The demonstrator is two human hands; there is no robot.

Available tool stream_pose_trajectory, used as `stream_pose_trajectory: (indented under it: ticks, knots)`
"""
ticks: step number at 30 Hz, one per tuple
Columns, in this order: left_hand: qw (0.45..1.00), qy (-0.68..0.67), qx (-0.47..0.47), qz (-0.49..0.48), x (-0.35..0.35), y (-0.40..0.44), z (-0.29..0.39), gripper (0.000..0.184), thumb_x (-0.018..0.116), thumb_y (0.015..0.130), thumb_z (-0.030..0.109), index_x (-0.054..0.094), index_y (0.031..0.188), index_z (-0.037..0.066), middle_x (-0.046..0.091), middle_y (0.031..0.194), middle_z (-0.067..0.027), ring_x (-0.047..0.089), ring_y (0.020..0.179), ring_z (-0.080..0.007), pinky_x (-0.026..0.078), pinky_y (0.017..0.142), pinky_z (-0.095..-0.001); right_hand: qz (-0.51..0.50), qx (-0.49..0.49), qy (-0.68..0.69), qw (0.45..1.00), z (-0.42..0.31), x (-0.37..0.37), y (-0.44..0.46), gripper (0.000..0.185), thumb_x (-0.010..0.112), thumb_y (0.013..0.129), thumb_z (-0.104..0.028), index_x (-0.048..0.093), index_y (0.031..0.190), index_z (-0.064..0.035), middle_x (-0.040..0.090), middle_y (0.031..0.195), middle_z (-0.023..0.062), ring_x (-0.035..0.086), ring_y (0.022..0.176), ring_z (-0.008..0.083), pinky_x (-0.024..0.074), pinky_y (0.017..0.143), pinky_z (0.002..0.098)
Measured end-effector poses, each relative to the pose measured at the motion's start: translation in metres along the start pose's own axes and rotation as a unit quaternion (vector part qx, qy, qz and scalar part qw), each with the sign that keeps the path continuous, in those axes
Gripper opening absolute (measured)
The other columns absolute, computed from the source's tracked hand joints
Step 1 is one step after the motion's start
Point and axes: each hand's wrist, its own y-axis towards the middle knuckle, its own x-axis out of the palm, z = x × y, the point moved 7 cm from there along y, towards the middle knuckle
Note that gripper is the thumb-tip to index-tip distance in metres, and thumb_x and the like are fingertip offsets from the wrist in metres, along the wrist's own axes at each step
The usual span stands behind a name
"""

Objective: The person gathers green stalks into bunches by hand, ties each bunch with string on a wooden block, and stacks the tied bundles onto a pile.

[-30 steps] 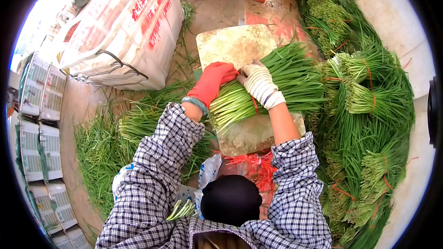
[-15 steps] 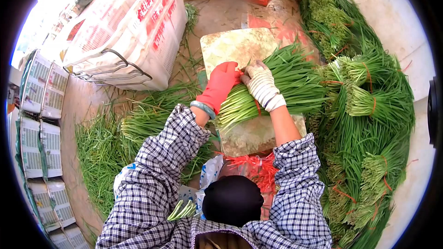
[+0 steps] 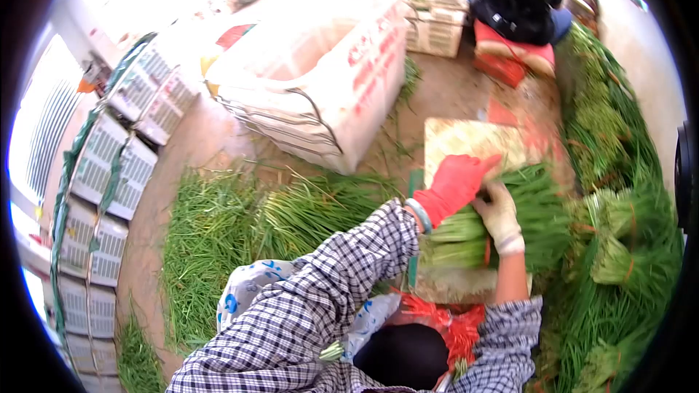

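Note:
A bundle of long green leaves, like garlic chives (image 3: 453,249), lies across a stained pale board (image 3: 466,138), its pale cut ends to the left. One red tie (image 3: 487,249) crosses it. My left hand (image 3: 453,188), in a red glove, is closed at the bundle's far side, fingertips meeting those of my other hand. What it pinches is blurred and hard to make out against the red glove. Bent over the leaves, my right hand (image 3: 501,220) in a whitish glove grips the bundle from above.
Loose leaves (image 3: 211,240) and a cut pile (image 3: 313,211) cover the floor at left. Tied bundles (image 3: 611,247) line the right side. Ahead stand a large white basket (image 3: 320,94) and a seated person (image 3: 517,0). Red ties (image 3: 462,327) lie near my knees; white crates (image 3: 109,164) stand far left.
The view has swung left and up, so everything sits lower and further right. Both hands stay at the bundle's far side, with my left forefinger now stretched further rightward.

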Motion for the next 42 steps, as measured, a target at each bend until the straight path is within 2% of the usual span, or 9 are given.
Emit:
stream_pose_trajectory:
  ticks: [5,10,15,20,23,26,33,39,42]
  knots:
    - [0.994,-0.031,-0.08,0.068,-0.007,0.01,-0.035,0.042,0.058,0.077,0.011,0.063,0.118,0.01,0.067,0.078,-0.0157,0.064,0.074,-0.0316,0.051,0.068,-0.041,-0.011,-0.051,-0.049,0.997,0.015,0.012,-0.015,0.009,0.068,0.078,-0.012,0.068,0.072,-0.0058,0.065,0.07,0.0128,0.061,0.071,0.0323,0.0381,0.107,0.0447]
    - [0.928,-0.071,-0.308,-0.196,0.001,-0.03,-0.061,0.092,0.064,0.076,0.062,0.048,0.129,-0.012,0.058,0.121,-0.0288,0.058,0.113,-0.0371,0.045,0.097,-0.0414,-0.048,-0.041,-0.105,0.992,0.005,0.015,-0.006,0.019,0.065,0.081,-0.026,0.071,0.076,-0.0091,0.067,0.077,0.0113,0.063,0.086,0.0282,0.0383,0.105,0.04]
    - [0.89,0.051,-0.13,-0.435,0.024,-0.065,0.003,0.119,0.063,0.065,0.077,0.039,0.131,-0.019,0.051,0.126,-0.0351,0.047,0.123,-0.0434,0.034,0.107,-0.0429,-0.045,-0.04,-0.121,0.991,0.013,0.021,-0.005,0.019,0.063,0.083,-0.027,0.071,0.08,-0.0102,0.068,0.081,0.0112,0.063,0.089,0.0281,0.0383,0.105,0.0409]
    - [0.91,0.115,-0.135,-0.375,0.029,-0.075,0.035,0.135,0.07,0.052,0.078,0.028,0.135,-0.02,0.037,0.138,-0.0341,0.038,0.128,-0.0471,0.026,0.11,-0.0533,-0.035,-0.012,-0.099,0.994,0.004,0.011,-0.004,0.023,0.062,0.079,-0.028,0.069,0.071,-0.0083,0.065,0.077,0.0137,0.06,0.088,0.0318,0.0461,0.084,0.0426]
    - [0.942,0.153,-0.1,-0.28,0.03,-0.089,0.037,0.134,0.075,0.05,0.072,0.026,0.137,-0.018,0.042,0.132,-0.0298,0.04,0.125,-0.0438,0.026,0.11,-0.0519,-0.055,0.007,-0.095,0.994,0.001,0.008,-0.009,0.02,0.064,0.081,-0.026,0.071,0.084,-0.0069,0.067,0.087,0.0147,0.062,0.093,0.0304,0.0468,0.087,0.0393]
    - [0.94,0.154,-0.098,-0.287,0.031,-0.091,0.034,0.132,0.076,0.05,0.07,0.026,0.138,-0.016,0.045,0.128,-0.0266,0.043,0.122,-0.0399,0.029,0.108,-0.0509,-0.039,0.063,0.2,0.977,-0.004,-0.015,-0.015,0.032,0.066,0.087,-0.013,0.064,0.118,-0.0067,0.066,0.116,0.0102,0.06,0.107,0.0184,0.0458,0.095,0.0333]
    - [0.947,0.122,-0.102,-0.28,0.03,-0.089,0.029,0.129,0.077,0.052,0.066,0.027,0.137,-0.017,0.048,0.125,-0.0271,0.046,0.12,-0.0397,0.031,0.106,-0.0518,-0.117,-0.122,-0.301,0.939,-0.061,-0.057,-0.135,0.112,0.086,0.046,-0.042,0.036,0.142,-0.0109,0.033,0.147,0.0144,0.03,0.136,0.0342,0.0143,0.116,0.054]
    - [0.922,0.105,-0.12,-0.353,0.027,-0.078,0.017,0.127,0.072,0.056,0.071,0.028,0.14,-0.013,0.042,0.132,-0.0352,0.038,0.126,-0.0486,0.029,0.108,-0.0538,-0.03,-0.174,-0.344,0.922,-0.032,-0.026,-0.128,0.115,0.086,0.044,-0.042,0.036,0.143,-0.0136,0.031,0.149,0.012,0.028,0.138,0.0325,0.0133,0.116,0.0552]
    - [0.874,0.056,-0.128,-0.465,0.028,-0.066,-0.005,0.125,0.065,0.063,0.077,0.018,0.15,-0.001,0.027,0.143,-0.0399,0.027,0.134,-0.0528,0.029,0.11,-0.0512,-0.145,-0.166,-0.355,0.908,-0.046,-0.022,-0.089,0.117,0.086,0.044,-0.045,0.034,0.145,-0.0135,0.031,0.149,0.0122,0.027,0.138,0.0336,0.013,0.116,0.0555]
